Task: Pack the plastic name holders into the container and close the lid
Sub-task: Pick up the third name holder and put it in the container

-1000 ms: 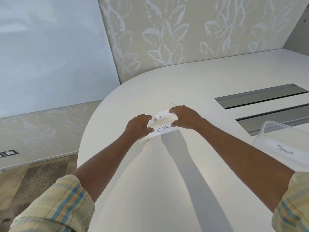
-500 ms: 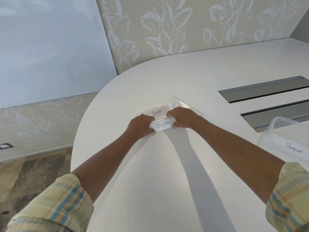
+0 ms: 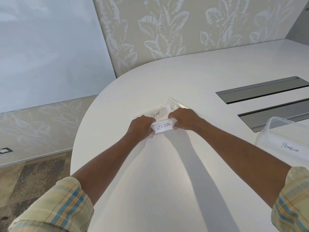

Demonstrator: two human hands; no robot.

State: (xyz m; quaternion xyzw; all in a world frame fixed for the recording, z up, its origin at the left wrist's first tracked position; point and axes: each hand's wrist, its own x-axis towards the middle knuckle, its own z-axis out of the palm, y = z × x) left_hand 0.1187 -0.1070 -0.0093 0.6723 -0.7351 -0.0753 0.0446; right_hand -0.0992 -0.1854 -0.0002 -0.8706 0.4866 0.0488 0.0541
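A clear plastic name holder with a card reading ZEBRA [image 3: 163, 127] is gripped at both ends: my left hand [image 3: 140, 127] on its left end, my right hand [image 3: 183, 118] on its right. Just behind it on the white table [image 3: 167, 181] lies a second holder marked BEAR [image 3: 157, 113]. A third clear holder [image 3: 177, 104] lies angled behind my right hand, its card mostly hidden. At the right edge stands the translucent container [image 3: 274, 131] with no lid on it, and a holder marked PENGUIN [image 3: 290, 147] shows through its wall.
Two long grey recessed panels [image 3: 260, 91] [image 3: 274, 113] are set into the table beyond the container. The rounded table edge runs close on the left, with patterned floor [image 3: 33, 178] below. A leaf-patterned wall [image 3: 167, 30] stands behind the table.
Both hands have pulled the ZEBRA holder toward me, away from the BEAR holder, which now shows more fully. The third holder behind has come into sight.
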